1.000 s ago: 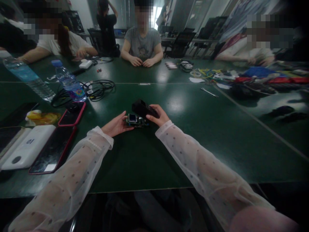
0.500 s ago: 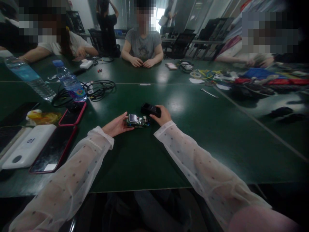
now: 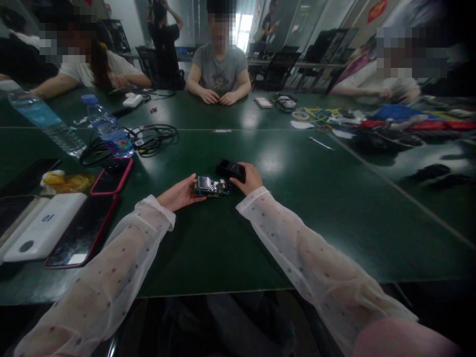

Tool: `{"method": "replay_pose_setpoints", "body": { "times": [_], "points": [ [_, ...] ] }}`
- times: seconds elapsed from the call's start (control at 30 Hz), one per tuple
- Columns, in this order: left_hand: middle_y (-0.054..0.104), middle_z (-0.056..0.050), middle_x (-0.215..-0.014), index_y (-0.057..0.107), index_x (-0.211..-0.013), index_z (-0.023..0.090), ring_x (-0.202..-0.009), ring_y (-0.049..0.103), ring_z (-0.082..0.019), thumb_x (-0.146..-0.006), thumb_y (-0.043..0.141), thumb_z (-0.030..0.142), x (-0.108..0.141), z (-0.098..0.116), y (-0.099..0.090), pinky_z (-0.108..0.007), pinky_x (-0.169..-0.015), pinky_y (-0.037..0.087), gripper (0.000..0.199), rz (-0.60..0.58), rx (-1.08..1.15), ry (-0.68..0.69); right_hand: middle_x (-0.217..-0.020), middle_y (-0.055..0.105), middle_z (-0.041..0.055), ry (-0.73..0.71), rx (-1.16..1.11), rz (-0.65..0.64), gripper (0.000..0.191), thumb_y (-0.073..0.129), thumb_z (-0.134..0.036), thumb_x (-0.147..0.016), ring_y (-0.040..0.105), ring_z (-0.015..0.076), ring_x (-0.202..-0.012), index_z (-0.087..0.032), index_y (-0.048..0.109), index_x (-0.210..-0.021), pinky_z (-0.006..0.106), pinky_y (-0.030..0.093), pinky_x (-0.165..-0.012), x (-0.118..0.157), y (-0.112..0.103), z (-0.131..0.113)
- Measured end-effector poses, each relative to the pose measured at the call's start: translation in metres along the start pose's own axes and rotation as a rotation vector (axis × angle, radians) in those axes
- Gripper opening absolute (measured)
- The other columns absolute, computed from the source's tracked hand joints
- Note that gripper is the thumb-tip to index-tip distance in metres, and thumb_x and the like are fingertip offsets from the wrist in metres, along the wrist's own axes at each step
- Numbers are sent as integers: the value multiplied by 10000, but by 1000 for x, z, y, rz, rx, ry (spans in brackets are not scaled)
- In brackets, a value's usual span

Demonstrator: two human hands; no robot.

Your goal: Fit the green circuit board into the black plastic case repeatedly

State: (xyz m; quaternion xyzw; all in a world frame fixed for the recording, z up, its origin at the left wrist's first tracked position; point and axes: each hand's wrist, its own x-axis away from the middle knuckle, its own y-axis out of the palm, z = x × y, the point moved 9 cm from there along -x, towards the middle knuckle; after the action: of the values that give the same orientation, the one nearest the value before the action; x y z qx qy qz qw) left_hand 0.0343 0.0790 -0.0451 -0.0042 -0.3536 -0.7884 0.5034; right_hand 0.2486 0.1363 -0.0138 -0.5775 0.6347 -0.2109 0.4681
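Observation:
My left hand [image 3: 180,193] grips the left end of a circuit board [image 3: 212,186] with a small screen on its top. Thumb and fingers lie on opposite edges of the board. A black plastic case [image 3: 229,169] with a rectangular opening is in my right hand [image 3: 251,178], held by its right end between thumb and fingers. The case is just behind and to the right of the board; whether they touch I cannot tell. Both are over the dark green table [image 3: 219,248].
Left of my arm lie a white power bank [image 3: 46,225] and two phones [image 3: 82,230], [image 3: 112,176]. Two water bottles [image 3: 107,126] and black cables [image 3: 158,139] are behind them. A wrench [image 3: 322,144] and piled cables [image 3: 405,121] lie right. Other people sit around the table.
My right hand and the black case have shifted very slightly to the left. The circuit board stays in my left hand, nearly unmoved.

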Motion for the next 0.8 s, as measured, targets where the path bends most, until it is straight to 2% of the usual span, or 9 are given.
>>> {"method": "replay_pose_setpoints", "body": {
  "times": [0.37,0.8],
  "points": [
    [619,-118,-1183,579,-1138,170,-1069,635,-222,-952,526,333,-1,0,-3,-374,-934,532,254,-10,15,17,-1187,570,155,-31,-34,29,555,688,-388,-755,538,378,-1149,-214,498,-1246,597,469,-878,0,1,2],
    [623,-135,-1166,567,-1158,163,-1040,647,-226,-944,545,326,-2,0,-4,-372,-913,543,269,20,6,5,-1205,566,173,-27,-30,20,548,679,-383,-758,528,385,-1156,-183,498,-1235,603,460,-887,-1,3,2]
  ]
}}
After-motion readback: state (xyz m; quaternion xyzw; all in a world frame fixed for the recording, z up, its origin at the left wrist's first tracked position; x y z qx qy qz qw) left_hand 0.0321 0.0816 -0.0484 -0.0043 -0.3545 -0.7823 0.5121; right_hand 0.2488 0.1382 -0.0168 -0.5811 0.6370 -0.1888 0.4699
